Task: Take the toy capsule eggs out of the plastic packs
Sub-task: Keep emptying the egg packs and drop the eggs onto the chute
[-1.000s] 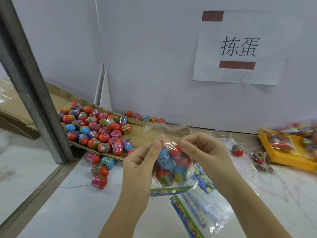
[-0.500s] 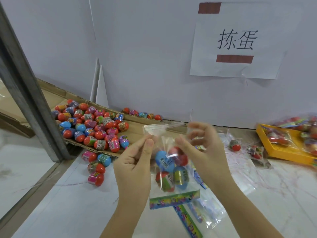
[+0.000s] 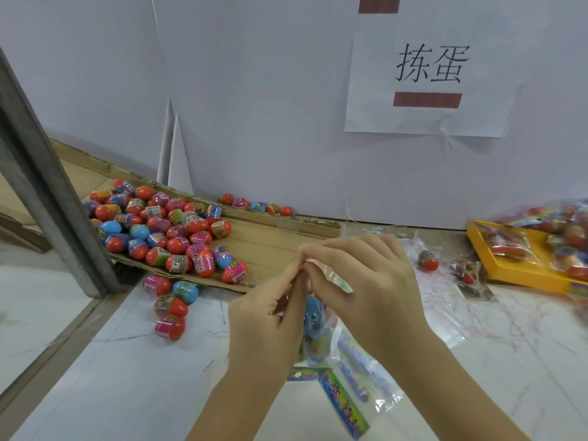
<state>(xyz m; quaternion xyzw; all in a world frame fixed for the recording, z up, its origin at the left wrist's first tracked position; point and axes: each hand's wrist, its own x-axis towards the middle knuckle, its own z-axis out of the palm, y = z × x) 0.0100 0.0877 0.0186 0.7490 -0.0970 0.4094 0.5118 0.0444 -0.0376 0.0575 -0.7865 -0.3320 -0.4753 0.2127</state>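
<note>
lower centre of the frame: emptied wrappers (image 3: 359,377) lie flat on the table (image 3: 127,377), right under the work, likely dropped where each one was finished.

centre: the left hand (image 3: 267,316) and right hand (image 3: 366,281) meet fingertip to fingertip. each pinches the top edge of one plastic pack (image 3: 318,351), which hangs between the wrists. the paired pinch on opposite faces suits pulling the mouth apart. the fingers hide the seam, so it cannot be told whether it is open. a blue egg (image 3: 313,313) shows inside the film, so the contents are not yet out. the pack is held upright, which keeps its eggs at the bottom.

left of centre: loose eggs (image 3: 165,230) are heaped on a cardboard sheet (image 3: 270,246), which serves as the collecting area. a few strays (image 3: 171,300) sit on the table just off its near edge.

right edge: a yellow tray (image 3: 515,272) holds full packs (image 3: 556,237), within reach of the right hand, apparently as supply. they are blurred and not counted.

far: a paper sign (image 3: 429,74) is taped to the wall in the upper right. a metal post (image 3: 47,186) crosses the left side.

judgement: opening step in hand, with much stock unprocessed.
</note>
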